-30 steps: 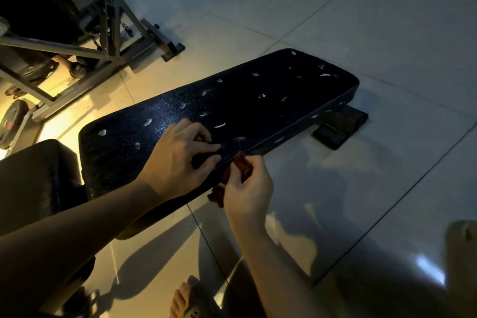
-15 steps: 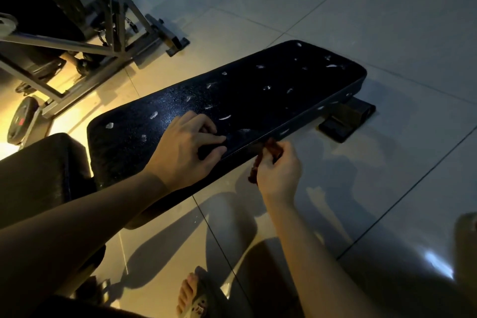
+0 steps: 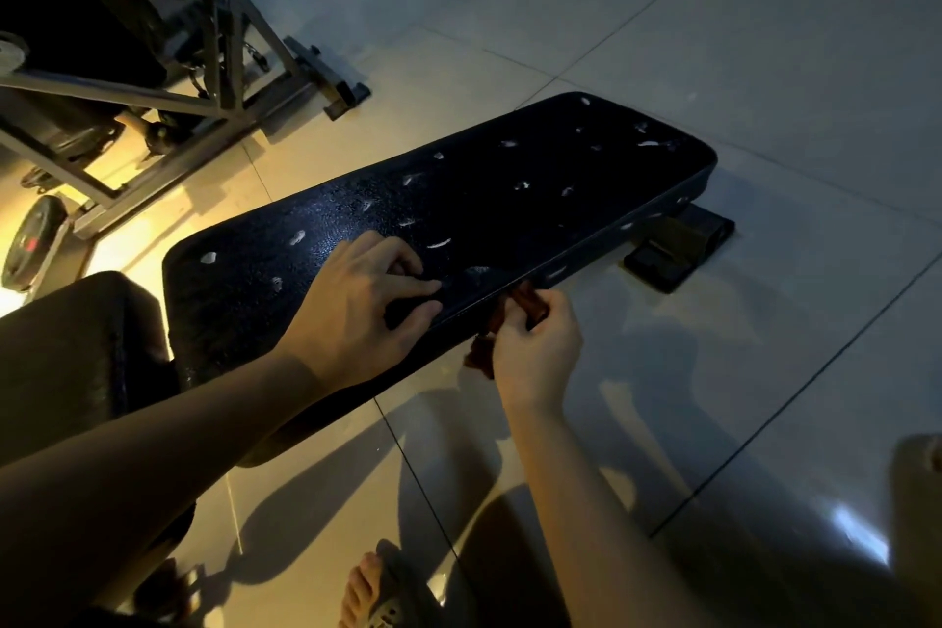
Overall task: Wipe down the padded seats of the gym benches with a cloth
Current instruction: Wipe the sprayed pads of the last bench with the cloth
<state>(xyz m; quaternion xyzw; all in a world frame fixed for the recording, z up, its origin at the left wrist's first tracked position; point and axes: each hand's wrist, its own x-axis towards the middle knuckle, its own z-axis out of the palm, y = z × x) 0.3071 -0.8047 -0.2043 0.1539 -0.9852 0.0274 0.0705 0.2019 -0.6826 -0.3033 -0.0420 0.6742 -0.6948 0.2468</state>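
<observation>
A long black padded bench seat (image 3: 509,179) runs from lower left to upper right, its cover worn with several pale torn spots. My left hand (image 3: 357,306) rests on the near part of the pad, fingers partly bent and pressing the surface. My right hand (image 3: 535,352) is just below the pad's front edge and pinches a small reddish-brown cloth (image 3: 525,303) against that edge. A second dark pad (image 3: 76,352) lies at the left, next to the long one.
A metal gym machine frame (image 3: 224,51) with a weight plate (image 3: 35,245) stands at the upper left. The bench foot (image 3: 678,245) sticks out on the tiled floor (image 3: 764,66) at right. My sandalled foot (image 3: 372,597) shows at the bottom.
My right hand with the cloth has slid to the right along the pad's front edge. My left hand has stayed in place on the pad.
</observation>
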